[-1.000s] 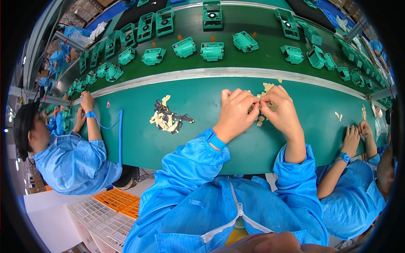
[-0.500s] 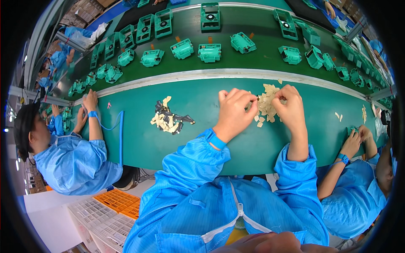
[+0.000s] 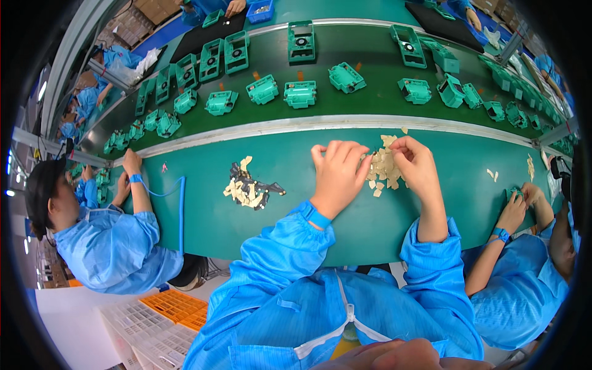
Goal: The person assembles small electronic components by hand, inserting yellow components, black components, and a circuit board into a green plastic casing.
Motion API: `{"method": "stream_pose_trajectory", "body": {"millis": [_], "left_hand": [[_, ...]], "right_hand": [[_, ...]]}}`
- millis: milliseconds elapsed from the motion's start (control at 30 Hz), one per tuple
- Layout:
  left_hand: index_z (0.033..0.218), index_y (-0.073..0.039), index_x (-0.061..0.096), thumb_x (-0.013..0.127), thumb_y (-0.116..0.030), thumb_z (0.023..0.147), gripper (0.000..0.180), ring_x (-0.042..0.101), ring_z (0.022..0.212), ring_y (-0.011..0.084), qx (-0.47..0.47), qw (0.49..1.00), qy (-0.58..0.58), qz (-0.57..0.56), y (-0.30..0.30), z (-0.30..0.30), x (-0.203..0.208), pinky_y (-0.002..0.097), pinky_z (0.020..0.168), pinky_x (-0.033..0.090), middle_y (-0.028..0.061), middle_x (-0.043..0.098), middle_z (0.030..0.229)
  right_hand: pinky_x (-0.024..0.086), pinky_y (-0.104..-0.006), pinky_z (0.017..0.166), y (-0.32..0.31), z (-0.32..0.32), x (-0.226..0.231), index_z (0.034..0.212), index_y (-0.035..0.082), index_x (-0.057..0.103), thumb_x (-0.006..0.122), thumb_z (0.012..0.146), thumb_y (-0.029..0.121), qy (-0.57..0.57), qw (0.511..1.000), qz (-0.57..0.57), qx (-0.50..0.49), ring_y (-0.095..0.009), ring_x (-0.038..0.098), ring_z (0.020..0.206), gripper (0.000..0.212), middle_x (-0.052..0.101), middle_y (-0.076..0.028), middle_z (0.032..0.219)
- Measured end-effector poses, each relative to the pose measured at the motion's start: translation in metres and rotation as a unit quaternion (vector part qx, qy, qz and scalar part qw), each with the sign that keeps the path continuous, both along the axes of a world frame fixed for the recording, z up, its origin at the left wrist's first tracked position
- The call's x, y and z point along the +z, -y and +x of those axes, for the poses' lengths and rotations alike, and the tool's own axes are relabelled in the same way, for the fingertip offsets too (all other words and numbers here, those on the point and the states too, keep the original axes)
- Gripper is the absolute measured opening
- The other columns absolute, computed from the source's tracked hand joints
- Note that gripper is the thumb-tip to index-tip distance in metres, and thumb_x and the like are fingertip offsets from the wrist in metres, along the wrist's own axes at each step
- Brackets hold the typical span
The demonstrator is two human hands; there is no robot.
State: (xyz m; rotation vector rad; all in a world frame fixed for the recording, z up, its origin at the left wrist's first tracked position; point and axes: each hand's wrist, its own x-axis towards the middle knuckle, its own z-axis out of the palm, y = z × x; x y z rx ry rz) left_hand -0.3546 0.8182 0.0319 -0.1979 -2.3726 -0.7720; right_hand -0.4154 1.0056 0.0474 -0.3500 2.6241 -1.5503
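My left hand (image 3: 339, 176) is closed in a pinch, with a small dark part (image 3: 373, 153) just showing at its thumb and fingertips. My right hand (image 3: 418, 165) bends over a pile of small cream-coloured pieces (image 3: 383, 168), its thumb and fingers pinched together at the pile's right side. Whatever it grips is too small to make out. The pile lies between the two hands on the green tabletop (image 3: 290, 231). To the left of my left hand is a mixed heap of small black parts (image 3: 266, 188) and cream pieces (image 3: 245, 196).
Beyond a metal rail (image 3: 277, 128), a green conveyor (image 3: 203, 126) carries several teal plastic housings (image 3: 300, 94). Co-workers in blue smocks sit at left (image 3: 117, 246) and right (image 3: 518, 277). A blue coiled cord (image 3: 182, 213) hangs over the table's left part. Orange crates (image 3: 176, 307) stand below left.
The whole view has shifted slightly. My right hand's fingertips have moved a little left, over the cream pile. My left hand keeps its pinch beside the pile.
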Motion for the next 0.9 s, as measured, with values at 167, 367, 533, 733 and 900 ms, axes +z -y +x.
{"method": "stream_pose_trajectory", "body": {"millis": [167,367,533,733,900], "left_hand": [[0.096,-0.015,0.068,0.078,-0.015,0.083,0.017,0.061,0.092,0.0182,-0.023,0.997,-0.031,-0.064,-0.006,0.003,0.001,0.0435,0.087,0.034,-0.0036,0.068,0.096],[0.095,-0.016,0.068,0.079,-0.013,0.081,0.018,0.062,0.092,0.0172,-0.040,0.993,-0.042,-0.104,-0.015,0.004,0.008,0.0464,0.091,0.033,-0.0046,0.067,0.096],[0.098,-0.017,0.070,0.080,-0.014,0.079,0.022,0.062,0.093,0.0155,-0.071,0.979,-0.070,-0.176,-0.015,0.010,0.011,0.0487,0.097,0.032,-0.0056,0.066,0.096],[0.097,-0.017,0.070,0.081,-0.014,0.077,0.022,0.062,0.093,0.0149,-0.073,0.976,-0.068,-0.192,-0.008,0.011,0.014,0.0491,0.099,0.031,-0.0063,0.067,0.098],[0.098,-0.017,0.069,0.081,-0.013,0.077,0.024,0.062,0.093,0.0153,-0.069,0.978,-0.069,-0.187,-0.008,0.009,0.011,0.0494,0.100,0.030,-0.0066,0.067,0.098]], "right_hand": [[0.037,-0.0252,0.054,-0.004,-0.002,-0.001,0.073,0.002,0.064,0.072,0.093,0.030,0.186,0.964,-0.188,0.020,-0.004,0.049,0.062,0.036,0.057,0.003,0.066],[0.034,-0.0263,0.049,-0.004,0.001,0.013,0.061,0.002,0.060,0.075,0.091,0.035,0.225,0.971,-0.086,0.003,-0.005,0.047,0.057,0.047,0.055,0.002,0.060],[0.035,-0.0265,0.049,-0.006,0.001,0.015,0.064,0.001,0.064,0.073,0.091,0.034,0.269,0.954,-0.127,0.039,-0.005,0.048,0.057,0.043,0.058,0.001,0.062],[0.034,-0.0262,0.048,-0.015,-0.001,0.004,0.066,0.002,0.066,0.068,0.088,0.024,0.278,0.949,-0.132,0.074,-0.006,0.047,0.055,0.031,0.058,0.001,0.062],[0.031,-0.0248,0.048,-0.018,-0.002,0.007,0.068,0.003,0.065,0.065,0.085,0.019,0.319,0.929,-0.165,0.093,-0.005,0.044,0.055,0.024,0.057,0.003,0.063]]}}
